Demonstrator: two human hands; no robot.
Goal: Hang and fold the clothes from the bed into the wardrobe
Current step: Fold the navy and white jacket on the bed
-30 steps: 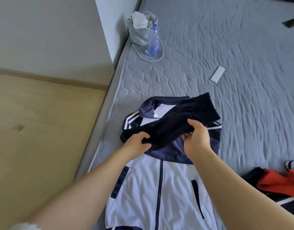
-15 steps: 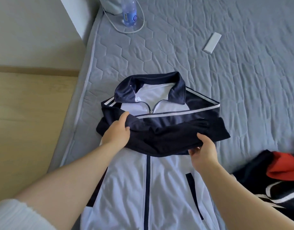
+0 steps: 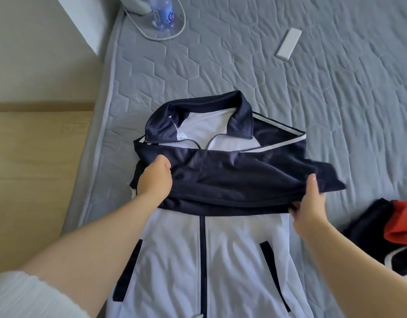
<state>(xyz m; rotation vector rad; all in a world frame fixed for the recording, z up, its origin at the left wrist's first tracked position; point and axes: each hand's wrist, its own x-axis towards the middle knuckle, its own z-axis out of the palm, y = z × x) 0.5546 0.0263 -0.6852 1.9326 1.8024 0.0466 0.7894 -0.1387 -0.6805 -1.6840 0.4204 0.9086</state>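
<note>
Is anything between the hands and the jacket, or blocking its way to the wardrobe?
Nothing visible between them: the left hand and right hand both grip the navy sleeve laid across the chest of the jacket. The wardrobe is out of view, so that path cannot be judged.

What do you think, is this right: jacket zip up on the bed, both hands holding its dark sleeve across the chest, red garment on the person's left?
Not quite: the head view shows the red garment on the person's right. The rest holds: the jacket lies zip up on the bed, and the left hand and right hand hold its dark sleeve across the chest.
</note>
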